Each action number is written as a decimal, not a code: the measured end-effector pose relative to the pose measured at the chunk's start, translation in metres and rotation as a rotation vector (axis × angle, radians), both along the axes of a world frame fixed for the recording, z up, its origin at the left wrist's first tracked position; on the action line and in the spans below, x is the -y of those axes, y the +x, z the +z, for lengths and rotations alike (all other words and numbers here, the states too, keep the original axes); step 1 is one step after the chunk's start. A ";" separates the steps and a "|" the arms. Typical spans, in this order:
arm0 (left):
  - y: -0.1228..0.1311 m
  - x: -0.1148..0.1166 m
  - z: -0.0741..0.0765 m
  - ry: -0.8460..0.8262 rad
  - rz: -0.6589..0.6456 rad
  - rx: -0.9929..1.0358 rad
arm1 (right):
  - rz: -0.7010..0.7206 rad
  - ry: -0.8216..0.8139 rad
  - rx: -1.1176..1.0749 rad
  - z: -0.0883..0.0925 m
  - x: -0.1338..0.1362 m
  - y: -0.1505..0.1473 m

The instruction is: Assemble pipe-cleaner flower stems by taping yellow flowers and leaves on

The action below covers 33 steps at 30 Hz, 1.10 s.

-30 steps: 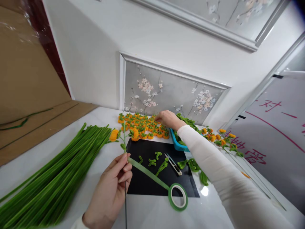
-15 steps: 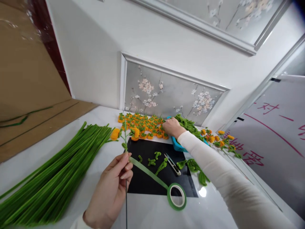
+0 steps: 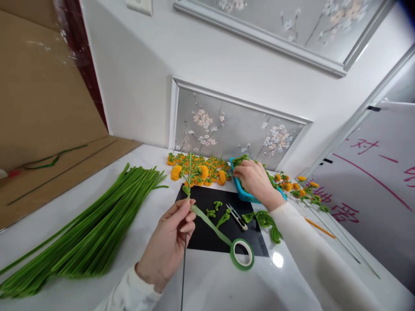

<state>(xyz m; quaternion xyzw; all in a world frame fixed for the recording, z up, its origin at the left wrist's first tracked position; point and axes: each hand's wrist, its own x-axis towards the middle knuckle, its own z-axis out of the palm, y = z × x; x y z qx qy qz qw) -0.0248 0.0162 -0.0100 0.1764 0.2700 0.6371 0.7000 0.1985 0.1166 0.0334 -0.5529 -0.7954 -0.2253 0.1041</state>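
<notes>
My left hand [image 3: 175,237] is closed on a thin dark green flower stem [image 3: 184,268], held upright. Two orange fuzzy flowers, one on the left [image 3: 176,172] and one on the right [image 3: 203,172], branch from its upper part, with a small green leaf [image 3: 186,190] below. Pale green floral tape [image 3: 210,224] runs from these fingers to a tape roll [image 3: 242,255] on the table. Over the front of a blue basket [image 3: 248,196], my right hand [image 3: 256,181] has its fingers pinched together. A single orange flower [image 3: 221,177] juts out left of its fingertips, apparently held by its short stem.
Many orange flowers [image 3: 210,164] lie along the wall. Green pipe cleaners [image 3: 90,229] are piled at left. A black mat [image 3: 207,237] bears snips [image 3: 238,218] and green leaf pieces [image 3: 223,218]. Finished stems with flowers [image 3: 303,192] and an orange pencil-like stick [image 3: 319,226] lie at right.
My right hand has moved from the rows of orange flowers to the right, with one flower now beside its fingertips. The view has shifted; my left hand keeps hold of the stem and tape.
</notes>
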 end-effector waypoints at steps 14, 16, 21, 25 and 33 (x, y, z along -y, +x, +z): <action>0.006 0.009 0.001 0.111 -0.177 -0.119 | 0.560 -0.236 -1.709 -0.022 0.103 -0.065; 0.006 0.009 0.002 0.121 -0.208 -0.135 | 0.561 -0.230 -1.746 -0.029 0.103 -0.070; 0.006 0.012 0.004 0.129 -0.194 -0.191 | 0.533 -0.233 -1.948 -0.046 0.099 -0.077; 0.007 0.014 0.005 0.139 -0.125 -0.236 | 0.549 -0.333 -2.046 -0.046 0.098 -0.079; 0.008 0.011 0.003 0.036 -0.177 -0.171 | 0.492 -0.411 -2.118 -0.046 0.092 -0.078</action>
